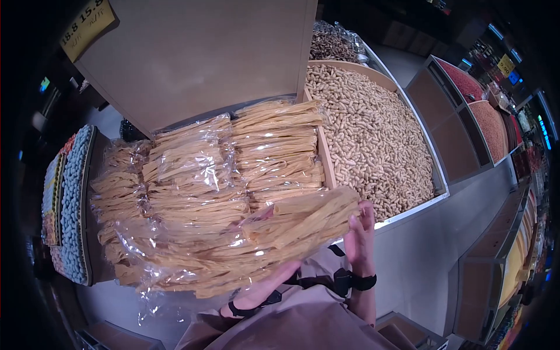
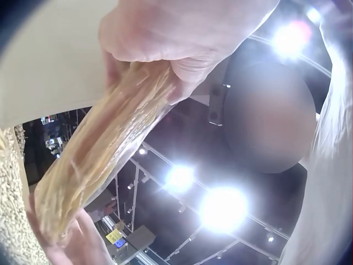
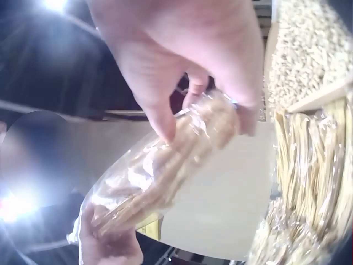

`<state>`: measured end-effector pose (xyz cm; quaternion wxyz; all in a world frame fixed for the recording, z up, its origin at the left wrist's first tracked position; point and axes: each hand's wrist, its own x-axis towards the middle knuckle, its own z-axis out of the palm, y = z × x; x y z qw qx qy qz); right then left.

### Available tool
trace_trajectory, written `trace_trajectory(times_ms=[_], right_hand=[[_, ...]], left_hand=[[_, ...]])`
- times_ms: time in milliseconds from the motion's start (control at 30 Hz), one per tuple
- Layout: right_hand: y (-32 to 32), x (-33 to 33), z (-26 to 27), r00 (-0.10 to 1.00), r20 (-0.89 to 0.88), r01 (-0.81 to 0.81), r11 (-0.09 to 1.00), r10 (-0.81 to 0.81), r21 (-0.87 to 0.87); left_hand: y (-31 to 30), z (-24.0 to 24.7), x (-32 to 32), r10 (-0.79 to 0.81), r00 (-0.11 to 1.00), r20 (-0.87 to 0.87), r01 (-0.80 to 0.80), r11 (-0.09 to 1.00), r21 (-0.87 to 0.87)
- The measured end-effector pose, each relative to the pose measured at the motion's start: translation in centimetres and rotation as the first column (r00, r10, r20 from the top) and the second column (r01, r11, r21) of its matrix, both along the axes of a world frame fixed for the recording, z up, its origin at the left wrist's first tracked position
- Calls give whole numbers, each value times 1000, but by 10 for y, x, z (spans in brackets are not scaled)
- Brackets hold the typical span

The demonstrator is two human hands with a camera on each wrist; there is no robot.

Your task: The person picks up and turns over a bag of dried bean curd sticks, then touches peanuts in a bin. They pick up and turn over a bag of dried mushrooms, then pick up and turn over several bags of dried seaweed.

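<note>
A clear plastic bag of dried tofu skin sticks (image 1: 291, 233) is held up across the front of the body, over similar bags. My left hand (image 2: 160, 33) grips it with the fingers and thumb curled round it. In the head view much of that left hand (image 1: 280, 277) is hidden under the bag. My right hand (image 1: 363, 236) holds the bag's right end. The right wrist view shows the right hand's thumb and fingers (image 3: 160, 118) pinching the wrapped end. Loose clear film (image 1: 157, 303) hangs from the bag's left end.
More bags of tofu skin sticks (image 1: 192, 157) lie in rows in the bin below. A wooden divider (image 1: 325, 157) separates them from a bin of peanuts in shells (image 1: 373, 134). A tall panel (image 1: 204, 52) stands behind. Blue-wrapped goods (image 1: 74, 198) fill a stand at left.
</note>
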<state>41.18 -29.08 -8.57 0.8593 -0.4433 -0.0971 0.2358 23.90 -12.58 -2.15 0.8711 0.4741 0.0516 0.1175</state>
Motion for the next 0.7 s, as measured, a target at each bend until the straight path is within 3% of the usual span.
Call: trace_trajectory(times_ms=[67, 133, 167, 200, 300, 333, 400, 467, 533, 567, 700], right_hand=[[0, 5, 14, 994, 6, -110, 993, 110, -32], [2, 10, 27, 914, 277, -143, 877, 295, -459], [4, 12, 34, 867, 376, -106, 859, 327, -501], [6, 11, 46, 869, 372, -108, 859, 327, -501], [12, 8, 85, 710, 590, -122, 892, 385, -436], [16, 6, 97, 714, 589, -111, 892, 379, -438], [27, 2, 123, 527, 675, -182, 844, 516, -504], [32, -4, 138, 518, 656, -139, 811, 549, -568], [33, -4, 134, 453, 656, -226, 789, 604, -571], [38, -8, 134, 479, 711, -190, 852, 514, -488], [39, -14, 125, 517, 688, -191, 852, 510, -487]], left_hand=[[1, -3, -12, 126, 990, -62, -119, 986, 115], [0, -9, -24, 251, 962, -109, -222, 948, 226], [-2, -12, -30, 310, 942, -129, -266, 923, 280], [-4, -16, -36, 365, 920, -146, -302, 894, 332], [-10, -30, -46, 504, 847, -170, -375, 792, 483], [-10, -38, -49, 494, 852, -171, -366, 797, 481], [-8, -49, -52, 464, 875, -136, -374, 828, 418], [-7, -55, -47, 446, 886, -129, -363, 838, 408], [-9, -55, -43, 429, 895, -118, -354, 847, 396], [-9, -54, -42, 424, 899, -113, -352, 851, 389], [-13, -50, -42, 411, 906, -98, -352, 863, 363]])
